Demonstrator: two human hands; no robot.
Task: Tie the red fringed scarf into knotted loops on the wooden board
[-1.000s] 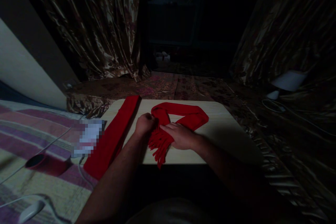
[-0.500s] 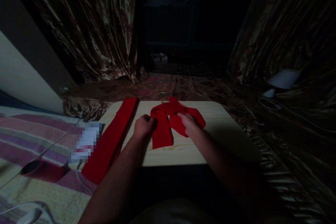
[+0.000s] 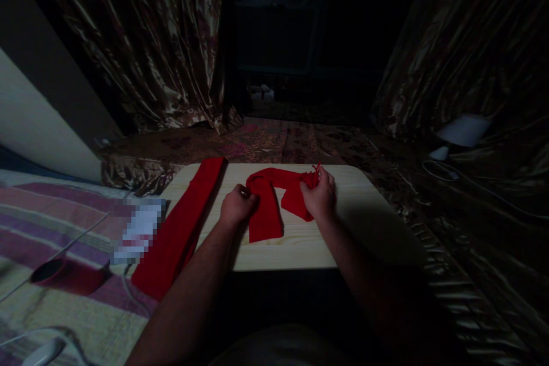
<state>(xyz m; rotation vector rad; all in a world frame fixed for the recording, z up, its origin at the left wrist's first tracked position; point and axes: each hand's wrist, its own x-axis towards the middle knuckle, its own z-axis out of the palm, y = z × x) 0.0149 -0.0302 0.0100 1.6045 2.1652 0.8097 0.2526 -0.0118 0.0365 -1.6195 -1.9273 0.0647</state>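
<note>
A red cloth strip (image 3: 265,211) lies curved on a small light-wood table (image 3: 295,251), one flat end hanging towards me. My left hand (image 3: 237,204) pinches its left edge near the upper bend. The strip runs across to the right, where my right hand (image 3: 321,191) is closed around its bunched other part. Some thin red ends stick up above the right fingers, and a fold hangs below them. Left of my left hand, a longer folded red cloth (image 3: 182,226) stretches along the table's left side and over its edge.
Left of the table a striped bedspread (image 3: 86,234) carries a red cup-like container (image 3: 68,277), white cables and a blurred packet (image 3: 139,231). A lamp (image 3: 463,131) stands at the right with its cord. Patterned curtains (image 3: 171,40) flank a dark window.
My right hand has moved right and turned, drawing the strip's right part along with it, and the loop there is smaller. My left hand has stayed at the left edge.
</note>
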